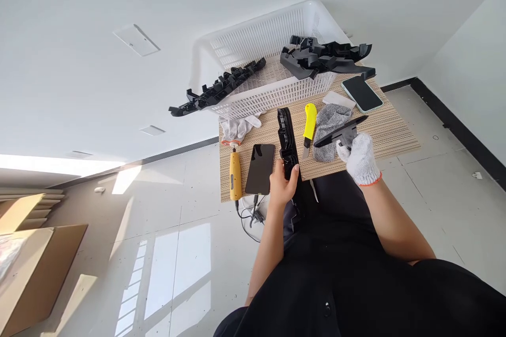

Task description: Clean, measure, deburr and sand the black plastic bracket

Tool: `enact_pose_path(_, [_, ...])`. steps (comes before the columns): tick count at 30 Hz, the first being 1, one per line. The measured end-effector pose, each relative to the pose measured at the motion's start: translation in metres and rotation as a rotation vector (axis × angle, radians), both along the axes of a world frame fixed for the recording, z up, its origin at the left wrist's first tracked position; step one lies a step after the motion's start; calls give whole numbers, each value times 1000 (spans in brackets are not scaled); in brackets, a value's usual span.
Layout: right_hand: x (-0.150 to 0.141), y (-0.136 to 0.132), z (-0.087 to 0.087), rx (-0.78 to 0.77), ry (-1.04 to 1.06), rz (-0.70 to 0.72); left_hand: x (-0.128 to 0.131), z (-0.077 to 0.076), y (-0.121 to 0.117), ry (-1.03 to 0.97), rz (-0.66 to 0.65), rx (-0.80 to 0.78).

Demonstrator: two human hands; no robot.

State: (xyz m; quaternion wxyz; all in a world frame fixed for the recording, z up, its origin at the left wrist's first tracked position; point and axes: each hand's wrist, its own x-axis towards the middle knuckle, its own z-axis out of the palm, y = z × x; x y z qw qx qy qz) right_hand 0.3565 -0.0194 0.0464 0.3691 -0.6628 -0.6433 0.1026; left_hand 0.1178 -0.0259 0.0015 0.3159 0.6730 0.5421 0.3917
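My bare left hand [283, 183] is closed around the near end of a long black plastic part [286, 136] that lies on the small striped table [391, 131]. My right hand [360, 158], in a white knit glove, grips a second black plastic part [340, 132] just above a grey glove [328, 125]. A yellow-handled knife [309, 125] lies between the two parts. A dark phone [260, 168] lies left of my left hand.
A white mesh basket [272, 96] at the table's far side holds several black plastic parts [316, 57], one [215, 92] sticking out left. A yellow rotary tool [235, 172], a white glove [237, 127] and a second phone [361, 93] lie on the table. Cardboard boxes [35, 268] stand far left.
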Motion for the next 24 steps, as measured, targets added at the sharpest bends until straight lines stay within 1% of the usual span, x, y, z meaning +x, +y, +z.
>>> enact_pose_path(3, [-1,-4,10,-83,-98,-8,0,-1,0,-1,7,0])
enact_pose_path(5, [-3,-5,12,-125,-149,-24,0,-2,0,-7,6,-12])
enact_pose_path(9, [-4,2,15,-145,-135,-22,2,1,0,-14,-5,-26])
enact_pose_path(12, [-1,11,27,-165,-145,28,3,5,-1,-31,-29,-45])
enact_pose_path(15, [3,19,42,-149,-167,71,5,7,-3,-63,-47,-88])
enact_pose_path(18, [6,27,52,-162,-258,73,7,7,-2,-71,-50,-78])
enact_pose_path(21, [10,36,55,-121,-403,84,6,5,0,-56,-44,-66])
enact_pose_path(24, [15,46,50,10,-510,111,6,3,1,-53,-48,-86])
